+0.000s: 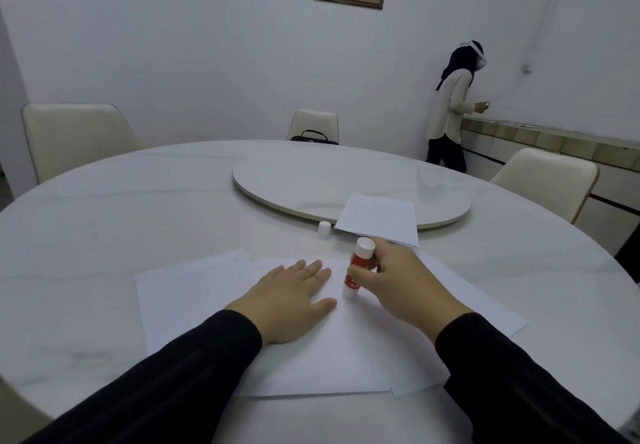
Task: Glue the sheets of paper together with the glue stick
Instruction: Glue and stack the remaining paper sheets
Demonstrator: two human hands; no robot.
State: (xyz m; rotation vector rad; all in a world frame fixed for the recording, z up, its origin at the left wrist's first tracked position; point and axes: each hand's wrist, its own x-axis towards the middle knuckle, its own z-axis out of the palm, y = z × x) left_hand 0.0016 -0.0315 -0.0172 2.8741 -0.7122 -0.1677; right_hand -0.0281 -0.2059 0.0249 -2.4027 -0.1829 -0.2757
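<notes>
Overlapping white paper sheets (194, 301) lie on the round table in front of me. My left hand (291, 301) rests flat on them, fingers straight. My right hand (398, 284) grips a red and white glue stick (356, 270), tilted, with its lower end on the paper just right of my left hand. The stick's white cap (324, 229) stands apart on the table beyond the sheets. More white paper (381, 218) lies farther back, partly on the turntable.
A white marble table (104, 229) carries a round turntable (311, 180) in its middle. Cream chairs (76, 135) stand around it; one at the back holds a black bag (313, 137). A person (453, 111) stands at a ledge on the right wall.
</notes>
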